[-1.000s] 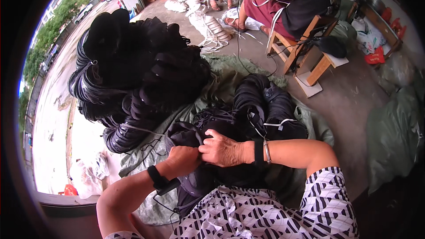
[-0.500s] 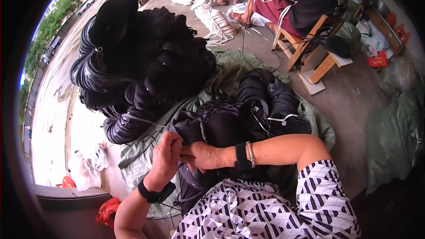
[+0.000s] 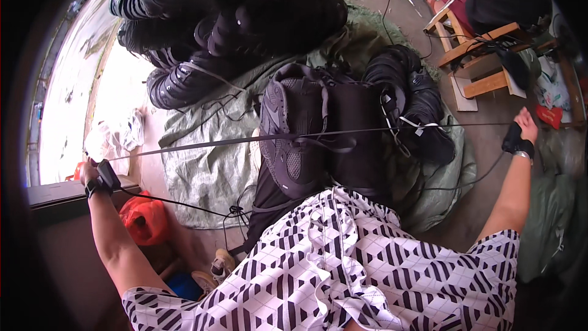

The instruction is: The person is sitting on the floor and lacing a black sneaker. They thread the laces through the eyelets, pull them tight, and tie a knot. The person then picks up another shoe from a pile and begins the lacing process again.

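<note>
A dark grey shoelace (image 3: 220, 143) is pulled taut across my lap, from far left to far right. One end is in my left hand (image 3: 90, 173), closed at the left by the doorway. My right hand (image 3: 525, 125) is closed on the other end at the far right. Under the lace, a black-grey shoe upper (image 3: 283, 113) lies on my dark-clothed legs, tongue and collar facing away from me. A loop of lace hangs over its middle. Each wrist wears a black band, with a cable running from it.
Stacked black shoe uppers (image 3: 245, 18) form a big pile at the far left. More nested uppers (image 3: 401, 79) lie right of my lap on a green woven sheet (image 3: 202, 178). A wooden stool (image 3: 478, 55) with a seated person is far right; a red bag (image 3: 146, 217) lies at left.
My hands were close together over the shoe upper; they have spread wide to both sides, drawing the lace out straight. The view has tilted down toward my lap.
</note>
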Demonstrator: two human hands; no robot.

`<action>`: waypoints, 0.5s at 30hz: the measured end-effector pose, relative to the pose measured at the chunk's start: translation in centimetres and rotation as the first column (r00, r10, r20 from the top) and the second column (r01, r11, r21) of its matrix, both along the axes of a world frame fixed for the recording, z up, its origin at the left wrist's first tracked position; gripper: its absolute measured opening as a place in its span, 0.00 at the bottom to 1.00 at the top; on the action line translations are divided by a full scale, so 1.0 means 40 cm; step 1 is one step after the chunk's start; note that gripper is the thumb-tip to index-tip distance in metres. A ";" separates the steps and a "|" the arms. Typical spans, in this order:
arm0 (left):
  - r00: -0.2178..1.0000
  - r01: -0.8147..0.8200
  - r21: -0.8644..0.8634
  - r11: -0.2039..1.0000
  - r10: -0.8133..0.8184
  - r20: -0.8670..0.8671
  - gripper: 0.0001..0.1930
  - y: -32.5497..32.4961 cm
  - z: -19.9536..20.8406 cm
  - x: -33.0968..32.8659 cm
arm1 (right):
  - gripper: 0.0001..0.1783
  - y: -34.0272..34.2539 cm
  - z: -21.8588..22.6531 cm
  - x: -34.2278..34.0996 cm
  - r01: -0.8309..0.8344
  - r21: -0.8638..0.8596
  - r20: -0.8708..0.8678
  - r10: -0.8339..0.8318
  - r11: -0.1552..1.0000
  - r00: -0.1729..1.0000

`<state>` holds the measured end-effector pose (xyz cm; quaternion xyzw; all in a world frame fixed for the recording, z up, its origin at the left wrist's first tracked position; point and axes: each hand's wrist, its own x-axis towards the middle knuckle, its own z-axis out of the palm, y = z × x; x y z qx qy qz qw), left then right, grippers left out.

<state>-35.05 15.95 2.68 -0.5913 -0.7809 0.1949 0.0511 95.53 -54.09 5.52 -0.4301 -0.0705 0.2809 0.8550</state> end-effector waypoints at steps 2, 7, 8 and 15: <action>0.992 -0.113 0.118 0.986 0.105 0.072 0.16 -0.025 0.074 -0.035 | 0.11 0.047 -0.111 -0.043 0.587 -0.252 -0.043 -0.615 0.770 0.788; -0.238 -0.405 0.004 0.914 -0.110 0.965 0.12 -0.156 -0.169 0.446 | 0.09 0.389 -0.117 -0.380 0.013 -0.561 0.080 0.038 0.828 0.996; -0.315 -0.303 -0.007 0.953 -0.093 0.944 0.11 -0.219 -0.151 0.602 | 0.10 0.474 -0.107 -0.523 -0.095 -0.590 0.113 0.200 0.801 0.973; -0.291 0.464 0.081 0.882 0.065 0.955 0.13 -0.687 -0.043 1.234 | 0.11 0.743 -0.009 -1.272 -0.590 -0.716 0.256 0.927 0.373 0.275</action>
